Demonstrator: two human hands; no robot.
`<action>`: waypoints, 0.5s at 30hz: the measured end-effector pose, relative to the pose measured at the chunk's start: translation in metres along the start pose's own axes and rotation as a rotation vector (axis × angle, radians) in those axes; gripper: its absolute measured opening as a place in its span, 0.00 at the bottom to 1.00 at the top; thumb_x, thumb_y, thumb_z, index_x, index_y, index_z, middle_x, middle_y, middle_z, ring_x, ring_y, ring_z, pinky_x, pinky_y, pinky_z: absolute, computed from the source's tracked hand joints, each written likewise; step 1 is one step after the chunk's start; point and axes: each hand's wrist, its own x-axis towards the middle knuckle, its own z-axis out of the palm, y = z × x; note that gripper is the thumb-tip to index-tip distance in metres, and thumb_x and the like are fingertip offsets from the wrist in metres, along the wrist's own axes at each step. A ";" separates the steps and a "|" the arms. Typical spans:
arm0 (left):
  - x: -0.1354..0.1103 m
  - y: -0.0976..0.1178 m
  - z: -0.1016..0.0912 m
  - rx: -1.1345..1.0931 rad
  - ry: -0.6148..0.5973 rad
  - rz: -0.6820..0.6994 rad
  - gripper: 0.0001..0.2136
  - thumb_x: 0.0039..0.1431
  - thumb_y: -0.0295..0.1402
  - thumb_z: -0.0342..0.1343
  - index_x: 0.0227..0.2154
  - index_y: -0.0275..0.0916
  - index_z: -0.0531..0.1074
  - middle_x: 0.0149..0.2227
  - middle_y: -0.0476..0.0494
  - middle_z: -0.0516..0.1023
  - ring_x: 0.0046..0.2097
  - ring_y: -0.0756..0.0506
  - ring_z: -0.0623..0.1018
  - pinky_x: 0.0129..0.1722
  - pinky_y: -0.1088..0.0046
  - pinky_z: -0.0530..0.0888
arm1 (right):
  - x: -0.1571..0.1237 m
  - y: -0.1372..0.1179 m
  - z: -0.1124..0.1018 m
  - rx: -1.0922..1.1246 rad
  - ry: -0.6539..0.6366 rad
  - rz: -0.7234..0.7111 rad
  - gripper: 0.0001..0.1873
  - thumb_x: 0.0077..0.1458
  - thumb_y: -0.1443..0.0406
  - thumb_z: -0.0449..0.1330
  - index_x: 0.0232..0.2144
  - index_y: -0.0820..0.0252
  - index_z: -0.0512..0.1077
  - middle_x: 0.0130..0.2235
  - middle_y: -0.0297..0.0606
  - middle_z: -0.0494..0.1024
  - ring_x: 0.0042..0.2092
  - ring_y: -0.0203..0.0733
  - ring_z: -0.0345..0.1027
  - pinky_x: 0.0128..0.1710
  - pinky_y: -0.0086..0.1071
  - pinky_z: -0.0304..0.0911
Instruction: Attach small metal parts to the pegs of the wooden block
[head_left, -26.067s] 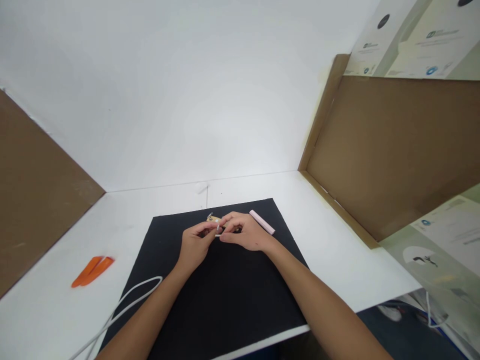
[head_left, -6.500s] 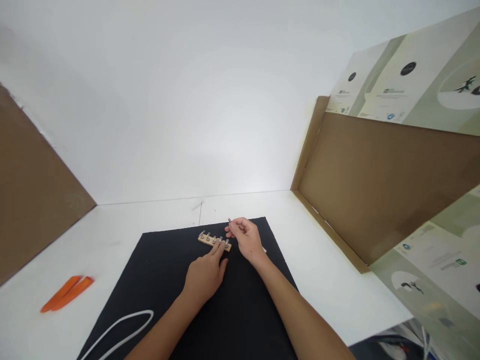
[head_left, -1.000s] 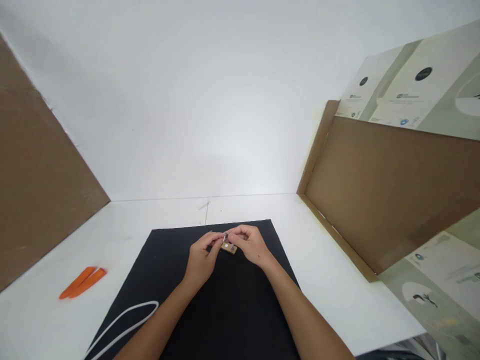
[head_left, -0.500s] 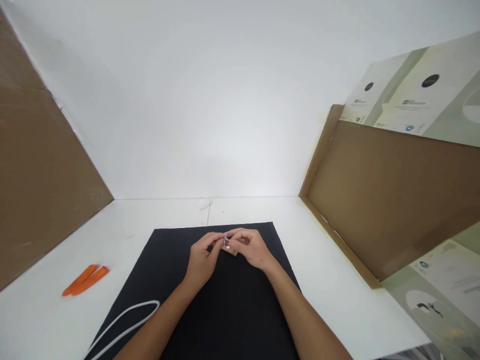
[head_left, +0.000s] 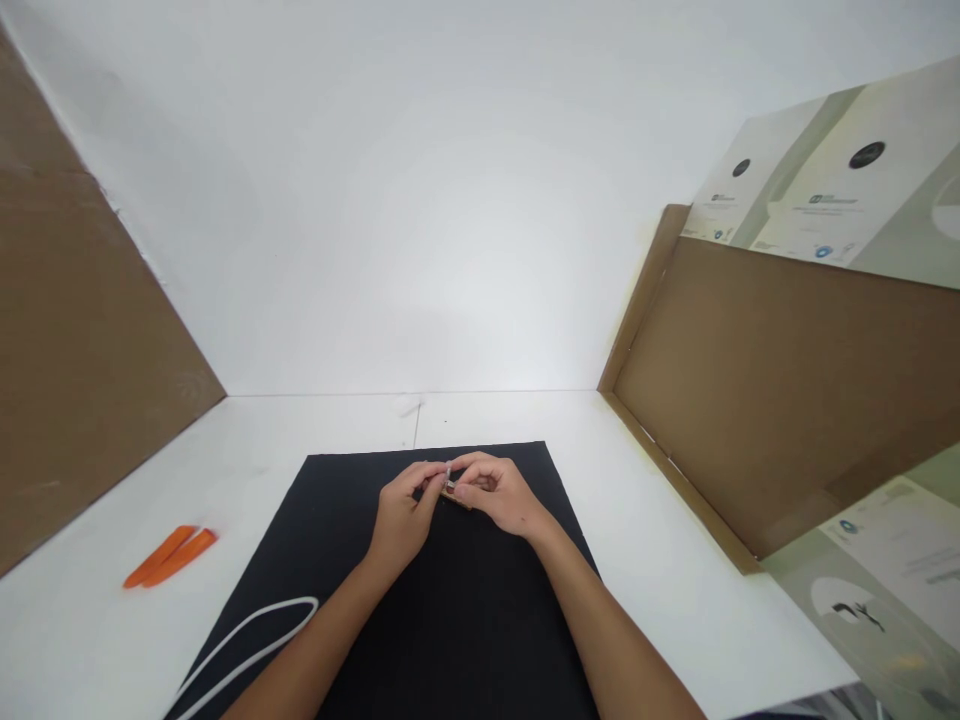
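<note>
Near the far edge of the black mat [head_left: 465, 600], both of my hands meet over a small tan, block-like piece [head_left: 459, 499]. Fingers cover most of it, so its kind does not show. My left hand [head_left: 403, 505] has thumb and forefinger pinched at a tiny silvery piece [head_left: 450, 482], too small to name. From the other side, my right hand [head_left: 501, 494] bends its thumb and fingers in a pinch at the same spot, touching the tan piece or the silvery one; which of them it grips is hidden.
Two long orange pieces [head_left: 169, 557] lie on the white table at left. A white cord [head_left: 259, 615] loops over the mat's left corner beside my left forearm. Cardboard panels [head_left: 90, 330] stand at left and right [head_left: 787, 370], before a white back wall [head_left: 420, 200].
My fingers have shifted slightly around the small piece. Less of the tan piece shows now, and its white spot is no longer seen. Both hands stay in the same place.
</note>
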 end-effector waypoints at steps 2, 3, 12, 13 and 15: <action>0.000 -0.001 0.000 0.011 -0.012 0.014 0.08 0.62 0.34 0.54 0.38 0.40 0.78 0.39 0.44 0.81 0.39 0.46 0.79 0.40 0.71 0.75 | 0.001 0.001 0.001 0.039 0.023 0.020 0.12 0.49 0.56 0.67 0.28 0.60 0.77 0.45 0.42 0.78 0.37 0.40 0.75 0.40 0.35 0.70; -0.001 -0.001 0.000 0.017 -0.019 0.026 0.08 0.62 0.34 0.53 0.38 0.40 0.77 0.39 0.44 0.81 0.39 0.46 0.79 0.40 0.71 0.75 | 0.001 0.001 0.002 0.069 0.046 0.036 0.13 0.49 0.56 0.67 0.29 0.60 0.77 0.42 0.42 0.79 0.38 0.41 0.75 0.41 0.36 0.70; 0.000 0.000 0.000 0.029 -0.018 0.033 0.09 0.62 0.34 0.53 0.37 0.40 0.78 0.38 0.44 0.81 0.39 0.46 0.79 0.40 0.70 0.76 | 0.002 -0.001 0.001 0.095 0.066 0.072 0.15 0.47 0.54 0.68 0.27 0.61 0.76 0.39 0.42 0.81 0.39 0.44 0.76 0.41 0.37 0.70; 0.000 0.000 -0.001 0.033 -0.010 0.028 0.09 0.62 0.35 0.53 0.37 0.40 0.78 0.38 0.44 0.81 0.39 0.46 0.80 0.39 0.71 0.76 | 0.001 -0.001 0.001 0.075 0.044 0.059 0.14 0.47 0.55 0.68 0.26 0.61 0.76 0.43 0.43 0.80 0.39 0.43 0.76 0.40 0.36 0.70; 0.001 0.000 -0.002 0.043 0.000 0.023 0.09 0.62 0.35 0.53 0.37 0.40 0.78 0.38 0.44 0.81 0.38 0.46 0.79 0.38 0.71 0.76 | 0.000 -0.001 0.000 0.041 0.009 0.031 0.13 0.47 0.55 0.68 0.26 0.61 0.77 0.47 0.43 0.78 0.37 0.40 0.75 0.39 0.35 0.70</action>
